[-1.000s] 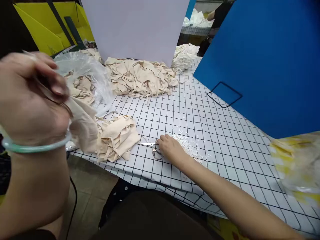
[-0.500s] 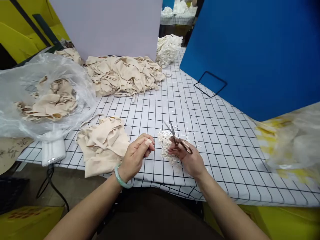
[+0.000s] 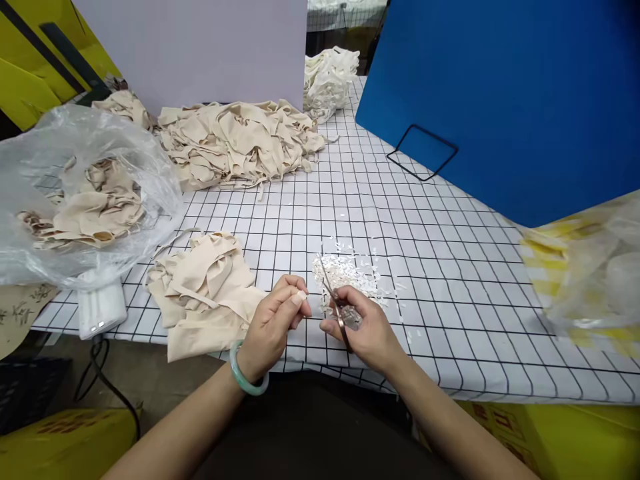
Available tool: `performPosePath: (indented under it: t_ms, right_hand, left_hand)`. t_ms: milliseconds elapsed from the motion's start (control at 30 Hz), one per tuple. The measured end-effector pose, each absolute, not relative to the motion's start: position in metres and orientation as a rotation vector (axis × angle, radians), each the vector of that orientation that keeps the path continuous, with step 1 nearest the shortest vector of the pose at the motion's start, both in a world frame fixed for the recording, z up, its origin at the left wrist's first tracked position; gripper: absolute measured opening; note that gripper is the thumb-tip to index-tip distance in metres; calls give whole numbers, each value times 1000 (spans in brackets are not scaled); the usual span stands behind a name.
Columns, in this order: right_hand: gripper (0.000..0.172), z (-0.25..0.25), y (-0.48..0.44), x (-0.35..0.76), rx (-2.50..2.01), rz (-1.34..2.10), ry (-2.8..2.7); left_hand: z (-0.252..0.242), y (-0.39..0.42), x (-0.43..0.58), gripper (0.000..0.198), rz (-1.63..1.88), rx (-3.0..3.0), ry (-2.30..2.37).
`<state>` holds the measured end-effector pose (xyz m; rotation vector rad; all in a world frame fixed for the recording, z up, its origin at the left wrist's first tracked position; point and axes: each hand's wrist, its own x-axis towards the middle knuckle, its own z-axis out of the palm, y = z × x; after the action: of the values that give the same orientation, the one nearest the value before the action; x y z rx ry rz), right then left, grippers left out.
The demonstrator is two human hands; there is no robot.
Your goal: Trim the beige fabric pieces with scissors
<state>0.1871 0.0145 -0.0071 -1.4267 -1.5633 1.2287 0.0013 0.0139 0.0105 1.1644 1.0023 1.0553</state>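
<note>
My left hand [image 3: 280,320], with a green bangle [image 3: 247,373] at its wrist, is pinched closed over the right edge of a beige cloth stack [image 3: 207,287]. Whatever lies between its fingertips is too small to make out. My right hand [image 3: 365,330] is wrapped round a pair of scissors [image 3: 336,308], whose blades point up and away to the left. Small white scraps [image 3: 350,270] lie scattered on the checkered cloth just beyond the scissors.
A large beige fabric pile [image 3: 240,143] lies at the back left. Left of it is a clear plastic bag [image 3: 163,180] holding beige pieces. A white power adapter [image 3: 103,310] is at the left table edge. A blue board [image 3: 500,100] stands at the back right.
My right hand has turned and moved slightly left and down, and the scissors now sit lower and more upright. My left hand stays pinched. The view has shifted a little.
</note>
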Motion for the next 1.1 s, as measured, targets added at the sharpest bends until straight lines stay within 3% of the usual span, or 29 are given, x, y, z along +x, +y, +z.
performPosePath:
  t_ms: [133, 267, 1100]
  right_hand:
    - [40, -4, 8, 188, -1349, 906, -1890]
    - [44, -7, 4, 188, -1277, 819, -1998]
    - [38, -6, 3, 187, -1208, 822, -1965]
  left_hand:
    - [12, 12, -1, 35, 1055, 1099, 991]
    - [12, 11, -3, 33, 1033, 1089, 992]
    - [14, 10, -2, 35, 968, 1437, 950]
